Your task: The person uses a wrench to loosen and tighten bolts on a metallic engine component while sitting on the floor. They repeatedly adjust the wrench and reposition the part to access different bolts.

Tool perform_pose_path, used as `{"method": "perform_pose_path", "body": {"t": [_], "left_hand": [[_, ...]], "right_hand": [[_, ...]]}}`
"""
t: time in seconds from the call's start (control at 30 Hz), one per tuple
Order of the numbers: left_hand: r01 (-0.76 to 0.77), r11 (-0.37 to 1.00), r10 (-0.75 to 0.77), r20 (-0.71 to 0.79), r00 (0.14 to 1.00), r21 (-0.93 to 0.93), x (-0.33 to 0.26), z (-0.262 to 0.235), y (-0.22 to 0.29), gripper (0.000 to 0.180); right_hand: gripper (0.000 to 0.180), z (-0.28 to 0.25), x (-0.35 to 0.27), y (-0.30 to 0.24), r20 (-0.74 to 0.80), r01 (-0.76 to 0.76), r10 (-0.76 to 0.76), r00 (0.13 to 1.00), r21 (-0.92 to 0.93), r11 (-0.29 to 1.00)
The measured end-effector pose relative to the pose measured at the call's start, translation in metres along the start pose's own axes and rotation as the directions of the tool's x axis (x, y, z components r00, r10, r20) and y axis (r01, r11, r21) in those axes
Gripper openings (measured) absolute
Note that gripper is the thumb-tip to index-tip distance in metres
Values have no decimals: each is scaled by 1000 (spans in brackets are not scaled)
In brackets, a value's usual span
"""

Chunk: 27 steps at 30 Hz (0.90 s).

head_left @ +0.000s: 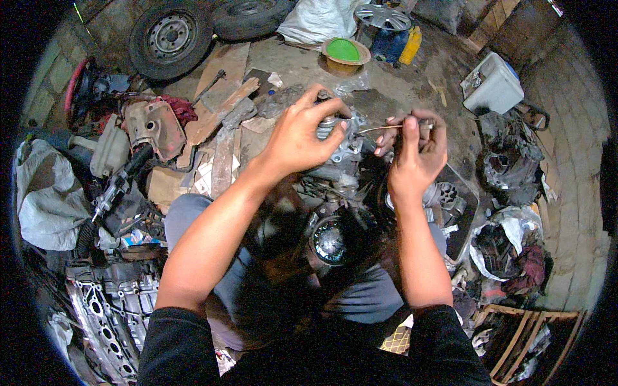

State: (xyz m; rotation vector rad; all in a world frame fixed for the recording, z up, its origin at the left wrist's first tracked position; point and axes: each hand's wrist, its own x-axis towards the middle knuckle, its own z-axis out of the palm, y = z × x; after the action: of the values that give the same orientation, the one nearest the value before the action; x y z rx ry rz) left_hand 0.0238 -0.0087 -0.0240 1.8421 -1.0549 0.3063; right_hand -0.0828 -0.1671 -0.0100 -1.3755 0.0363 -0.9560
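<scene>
A grey metal machine part point(346, 154) with a flange and bolt holes stands in front of me. My left hand point(302, 132) curls its fingers and thumb around the ribbed upper piece at its left side. In my right hand point(417, 154) is a thin rod-like tool point(385, 127), pinched between thumb and fingers. The tool's tip points left and reaches close to the flange; I cannot tell whether it touches. The rest of the tool is hidden by the fingers. Below the part, between my knees, is a dark round container point(329, 241) with a shiny surface inside.
Ribbed metal pieces point(444, 196) lie beside my right forearm. A green-lined bowl point(346, 51) and wheels point(170, 35) are at the back. An engine block point(106, 315) lies at the near left, a white plastic container point(494, 83) at the far right, and a wooden rack point(534, 341) near right.
</scene>
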Motion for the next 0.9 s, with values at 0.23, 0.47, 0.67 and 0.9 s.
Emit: {"method": "perform_pose_path", "body": {"t": [0.23, 0.47, 0.67, 0.9], "left_hand": [[-33, 999, 33, -19, 999, 35, -2, 3, -6, 22], [-77, 995, 80, -45, 996, 56, 0, 6, -6, 17], [-77, 995, 81, -56, 995, 68, -1, 6, -9, 16], [-86, 995, 88, -60, 994, 47, -1, 6, -7, 16]], "right_hand": [[26, -28, -34, -2, 356, 526, -419, 835, -296, 797], [25, -28, -47, -15, 472, 649, -474, 744, -339, 681], [24, -22, -51, -15, 487, 652, -462, 742, -361, 667], [17, -21, -46, -4, 446, 648, -477, 757, -425, 632]]}}
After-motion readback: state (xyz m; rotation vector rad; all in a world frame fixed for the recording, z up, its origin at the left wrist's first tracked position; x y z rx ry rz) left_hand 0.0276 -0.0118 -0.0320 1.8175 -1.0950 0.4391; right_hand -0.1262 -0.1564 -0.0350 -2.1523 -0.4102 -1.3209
